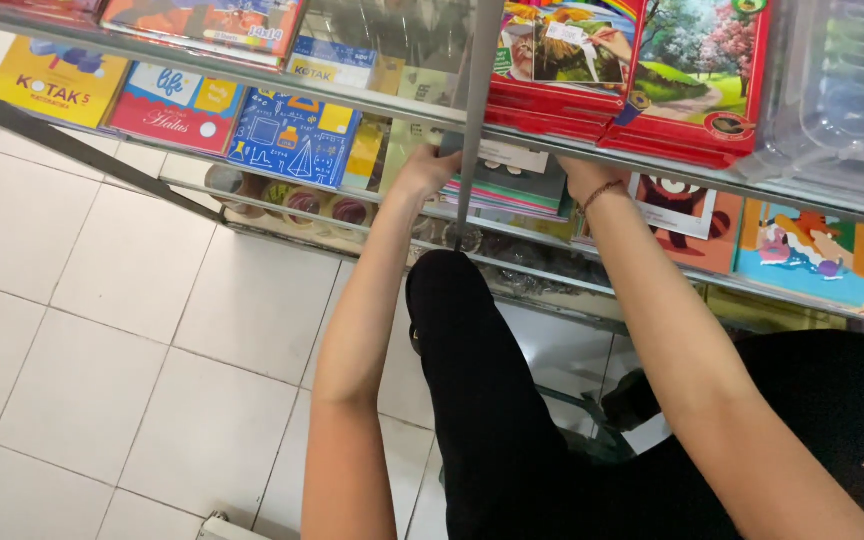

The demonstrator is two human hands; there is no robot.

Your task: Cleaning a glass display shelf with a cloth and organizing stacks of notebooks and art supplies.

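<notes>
Left hand (430, 168) and right hand (580, 175) reaching under shelf rail (372, 100) into book stack (512, 185); grip hidden, cannot tell. Risk: stack sliding out, toppling.

Flat red puzzle boxes (692, 75) top the shelf; yellow (57, 82), red (172, 105) and blue packets (292, 138) stand below.

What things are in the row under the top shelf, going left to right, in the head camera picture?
Yellow box → red book → blue book → left hand → right hand → fox picture.
</notes>
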